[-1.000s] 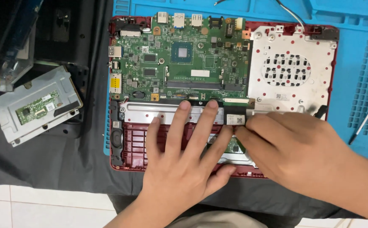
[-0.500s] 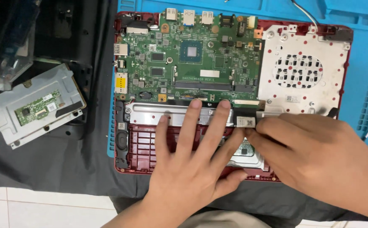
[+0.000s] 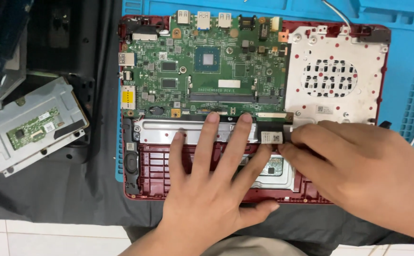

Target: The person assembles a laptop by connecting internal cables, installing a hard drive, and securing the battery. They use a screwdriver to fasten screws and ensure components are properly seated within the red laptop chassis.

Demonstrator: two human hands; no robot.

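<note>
Partly hidden: left hand (image 3: 207, 189) covers laptop base (image 3: 150, 170); right hand (image 3: 358, 170) pinches black cable (image 3: 271, 135).

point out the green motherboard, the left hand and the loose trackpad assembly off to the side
green motherboard (image 3: 202, 66), head view, on the bare board beside the central chip
left hand (image 3: 207, 189), head view, on the back of the hand
loose trackpad assembly (image 3: 31, 125), head view, on its small green circuit strip

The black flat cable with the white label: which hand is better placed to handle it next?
Probably the right hand: its fingertips already pinch the black flat cable. The left hand lies spread flat on the red laptop base.
</note>
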